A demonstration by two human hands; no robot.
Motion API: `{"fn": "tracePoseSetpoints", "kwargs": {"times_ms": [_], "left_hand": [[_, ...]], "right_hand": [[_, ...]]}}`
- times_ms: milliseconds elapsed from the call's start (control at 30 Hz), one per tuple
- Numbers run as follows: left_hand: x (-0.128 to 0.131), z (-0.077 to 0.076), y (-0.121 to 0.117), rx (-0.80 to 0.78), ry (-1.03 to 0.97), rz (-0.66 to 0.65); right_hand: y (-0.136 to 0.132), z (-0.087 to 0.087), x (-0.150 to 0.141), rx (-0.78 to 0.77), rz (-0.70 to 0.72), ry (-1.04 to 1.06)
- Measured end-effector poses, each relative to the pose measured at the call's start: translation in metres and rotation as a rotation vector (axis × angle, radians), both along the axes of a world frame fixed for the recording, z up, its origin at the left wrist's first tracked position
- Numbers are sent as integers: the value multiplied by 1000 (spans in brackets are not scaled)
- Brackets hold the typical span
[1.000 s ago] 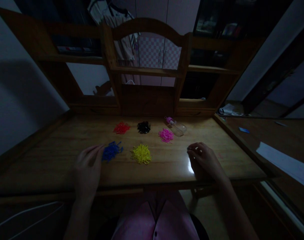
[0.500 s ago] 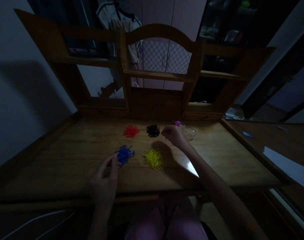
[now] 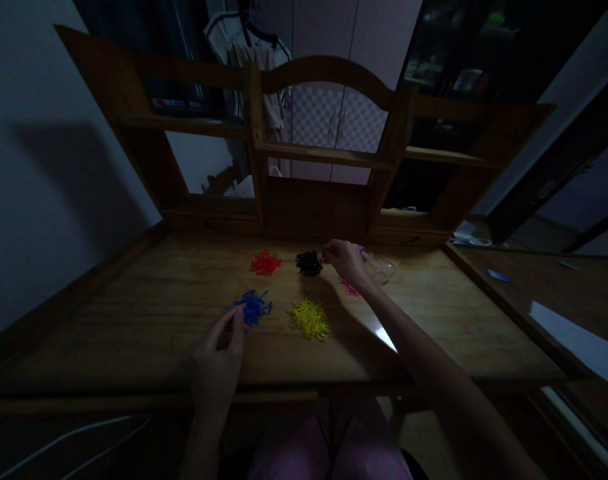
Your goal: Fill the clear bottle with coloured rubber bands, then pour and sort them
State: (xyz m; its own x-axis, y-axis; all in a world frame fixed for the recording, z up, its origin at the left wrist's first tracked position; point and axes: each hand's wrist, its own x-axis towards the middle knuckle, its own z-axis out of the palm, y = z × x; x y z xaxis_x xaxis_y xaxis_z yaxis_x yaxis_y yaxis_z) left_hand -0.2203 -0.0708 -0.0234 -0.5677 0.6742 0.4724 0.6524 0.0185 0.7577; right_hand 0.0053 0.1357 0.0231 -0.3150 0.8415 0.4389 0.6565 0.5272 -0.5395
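five colour piles [image 3: 309, 320] look set. your right hand [image 3: 346, 261]: black pile [image 3: 309, 264], 3 o'clock; left hand [image 3: 215, 357]: blue pile [image 3: 255, 308], 8 o'clock. both look pinched; can't tell grip or remainder.

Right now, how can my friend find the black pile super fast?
Look at the wooden desk below the wooden shelves. Toward its back lies a red pile, and to the right of that, beside the right hand, is the black pile. It's the only black one, unlike the blue pile, yellow pile and pink pile.
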Motion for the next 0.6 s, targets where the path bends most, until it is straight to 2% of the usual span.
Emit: {"fn": "tracePoseSetpoints", "kwargs": {"times_ms": [200,400,500,600], "left_hand": [[-2,-6,2,-12,-15,11],[-3,-8,3,11,-3,-4],[-4,-9,3,8,-3,0],[-6,-12,3,-19,3,-7]], "right_hand": [[17,-8,-10,-1,10,-85],[30,-8,-5,0,16,-131],[33,0,-5,14,2,-112],[6,22,-8,87,7,-55]]}}
